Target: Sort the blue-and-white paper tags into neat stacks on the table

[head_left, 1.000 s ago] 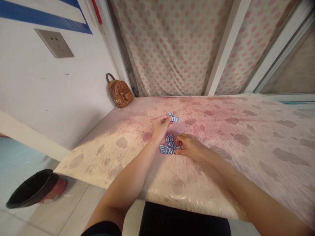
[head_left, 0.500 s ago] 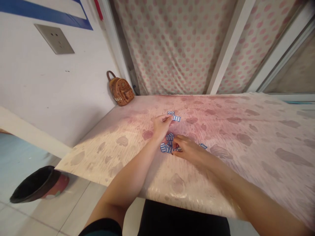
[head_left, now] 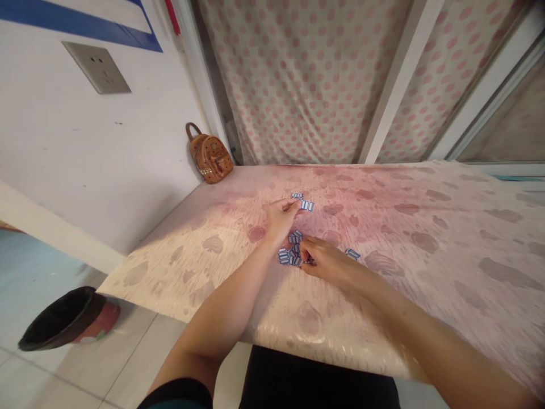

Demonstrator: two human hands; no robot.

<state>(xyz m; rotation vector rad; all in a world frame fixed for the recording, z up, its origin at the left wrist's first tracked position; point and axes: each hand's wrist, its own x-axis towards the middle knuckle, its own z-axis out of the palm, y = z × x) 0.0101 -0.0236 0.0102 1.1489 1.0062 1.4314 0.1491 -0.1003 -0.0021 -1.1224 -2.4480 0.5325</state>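
**Left hand gripping a row of pieces, right hand curling at the pile**

In the head view, your left hand is grasping a short row of blue-edged pieces by its left end. The row is jutting out to the right, so this grip is probably leaving most of the white faces uncovered and helping the edges line up. Just beyond, a smaller group is lying on the far side; whether it is touching the row, you cannot tell.

Your right hand is bending its fingers over the right edge of the loose pile. Something blue is showing between the fingertips, but you cannot tell whether they are gripping it or only touching it. The pile is lying on the near side of your left hand, a placing that is likely putting it within easy reach of the right fingers.

To the right, a few stray pieces are lying apart from the pile, perhaps so they are not mixing with it. Everything is resting on the patterned tablecloth. At the far left, a small brown backpack is leaning by the wall, well away from your hands.
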